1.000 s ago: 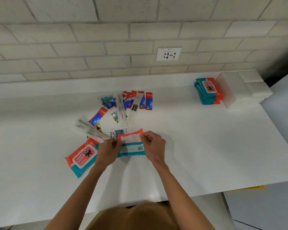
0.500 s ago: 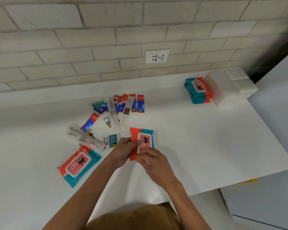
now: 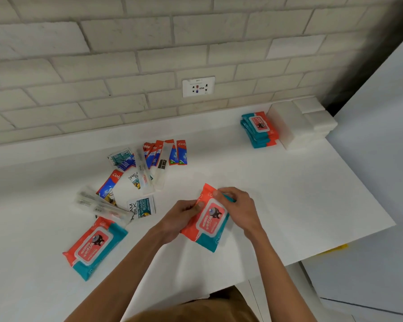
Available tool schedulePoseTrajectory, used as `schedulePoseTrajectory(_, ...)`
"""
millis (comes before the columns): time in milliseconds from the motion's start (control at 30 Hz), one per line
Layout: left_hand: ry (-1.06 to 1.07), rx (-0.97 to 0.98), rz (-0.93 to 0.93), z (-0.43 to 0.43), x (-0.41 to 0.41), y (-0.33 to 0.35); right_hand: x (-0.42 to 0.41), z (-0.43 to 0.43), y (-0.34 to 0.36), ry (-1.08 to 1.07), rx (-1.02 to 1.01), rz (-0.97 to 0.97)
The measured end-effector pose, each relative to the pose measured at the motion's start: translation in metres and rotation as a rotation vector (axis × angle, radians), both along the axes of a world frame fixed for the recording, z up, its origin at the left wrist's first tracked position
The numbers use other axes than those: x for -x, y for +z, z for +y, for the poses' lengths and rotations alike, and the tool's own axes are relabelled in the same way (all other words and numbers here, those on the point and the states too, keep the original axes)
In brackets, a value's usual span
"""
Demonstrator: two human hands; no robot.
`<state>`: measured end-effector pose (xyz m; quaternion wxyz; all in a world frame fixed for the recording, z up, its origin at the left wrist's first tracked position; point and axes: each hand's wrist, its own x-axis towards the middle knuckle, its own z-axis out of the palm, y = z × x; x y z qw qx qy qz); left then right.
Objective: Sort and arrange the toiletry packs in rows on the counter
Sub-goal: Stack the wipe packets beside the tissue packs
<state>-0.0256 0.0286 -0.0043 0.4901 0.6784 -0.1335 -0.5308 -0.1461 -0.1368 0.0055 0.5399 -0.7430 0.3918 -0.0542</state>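
Both hands hold one orange and teal wipes pack (image 3: pixel 208 223), label side up, low over the white counter (image 3: pixel 289 194). My left hand (image 3: pixel 180 216) grips its left edge; my right hand (image 3: pixel 239 206) grips its top right corner. A second wipes pack (image 3: pixel 94 246) lies flat at the front left. Behind it sits a loose pile: clear toothbrush packs (image 3: pixel 98 204), a shampoo sachet (image 3: pixel 142 206), and several red toothpaste packs (image 3: pixel 170 152). A stack of wipes packs (image 3: pixel 258 129) stands at the back right.
White boxes (image 3: pixel 300 124) sit next to the stack in the back right corner. A wall socket (image 3: pixel 198 86) is set in the brick wall behind. The counter ends at an edge on the right, beside a white surface (image 3: pixel 382 159).
The pack in my hands was turned from its back side to label side up and carried to the right of the pile. The view has swung left and closer.
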Motion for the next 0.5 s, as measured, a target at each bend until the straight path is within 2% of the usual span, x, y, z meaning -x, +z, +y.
schedulePoseTrajectory(100,-0.029,-0.004,-0.003,-0.020,0.004,0.002,0.006,-0.021,0.004,0.048,-0.034,0.019)
schedulePoseTrajectory(200,-0.036,-0.011,-0.008,-0.047,0.009,0.004,0.013,-0.048,0.002,-0.003,-0.070,-0.018)
schedulePoseTrajectory(500,-0.058,-0.038,-0.036,-0.150,0.036,-0.001,0.028,-0.145,0.000,-0.113,0.214,-0.032)
